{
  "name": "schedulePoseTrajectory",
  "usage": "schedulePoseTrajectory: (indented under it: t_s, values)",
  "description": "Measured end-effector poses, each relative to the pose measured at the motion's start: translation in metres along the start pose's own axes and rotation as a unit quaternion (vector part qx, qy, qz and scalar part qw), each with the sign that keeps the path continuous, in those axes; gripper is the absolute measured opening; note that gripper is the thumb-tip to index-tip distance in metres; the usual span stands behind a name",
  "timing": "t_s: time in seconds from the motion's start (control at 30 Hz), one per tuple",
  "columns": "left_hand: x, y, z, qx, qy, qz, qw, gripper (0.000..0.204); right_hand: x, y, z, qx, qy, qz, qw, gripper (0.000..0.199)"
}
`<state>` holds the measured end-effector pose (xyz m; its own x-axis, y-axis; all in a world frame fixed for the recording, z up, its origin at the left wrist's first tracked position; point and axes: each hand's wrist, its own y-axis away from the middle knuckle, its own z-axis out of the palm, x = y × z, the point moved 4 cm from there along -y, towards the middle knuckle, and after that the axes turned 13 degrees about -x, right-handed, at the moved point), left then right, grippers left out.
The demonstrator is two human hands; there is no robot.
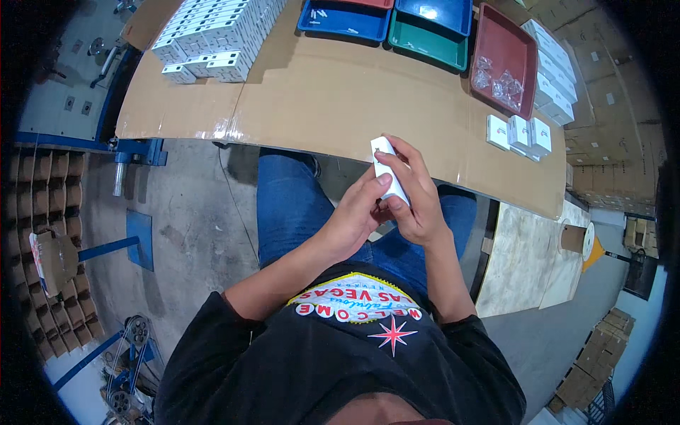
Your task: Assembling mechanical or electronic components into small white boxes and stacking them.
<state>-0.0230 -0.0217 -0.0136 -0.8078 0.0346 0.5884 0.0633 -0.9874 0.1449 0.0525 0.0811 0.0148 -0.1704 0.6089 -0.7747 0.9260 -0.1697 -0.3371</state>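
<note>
A slim white carton (pixel 391 173) is held tilted over my lap, just off the near edge of the table. My left hand (pixel 353 216) grips its lower left side, with the thumb pressed along its face. From the right, my right hand (pixel 419 202) wraps its fingers over the upper end and side of the same carton. Its underside and some of my fingertips are hidden.
Cardboard covers the table (pixel 340 99). Stacked white cartons (pixel 212 35) stand at the far left. Blue trays (pixel 343 21), a green tray (pixel 428 42) and a red tray (pixel 506 53) with clear plastic pieces lie at the back. Small white boxes (pixel 519 131) sit at the right.
</note>
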Motion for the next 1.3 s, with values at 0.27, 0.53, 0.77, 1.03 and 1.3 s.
schedulePoseTrajectory:
  t_s: [0.27,0.53,0.77,1.03,1.3]
  values:
    - [0.001,0.003,0.002,-0.022,0.014,0.021,0.999,0.049,0.001,0.003,0.004,0.02,0.016,-0.027,0.999,0.053]
    - [-0.001,0.004,0.003,0.004,0.005,0.037,0.999,0.049,0.001,0.001,0.005,0.023,0.002,-0.032,0.999,0.053]
    - [-0.004,0.003,0.006,0.003,0.031,0.044,0.999,0.05,0.001,0.002,0.003,0.021,-0.002,-0.035,0.999,0.054]
    - [-0.01,0.004,0.009,0.01,0.026,0.061,0.998,0.052,0.002,0.004,0.002,0.012,-0.002,-0.032,0.999,0.055]
    - [-0.011,0.005,0.011,0.024,0.071,0.078,0.994,0.052,0.002,-0.003,-0.009,-0.051,-0.032,-0.038,0.997,0.068]
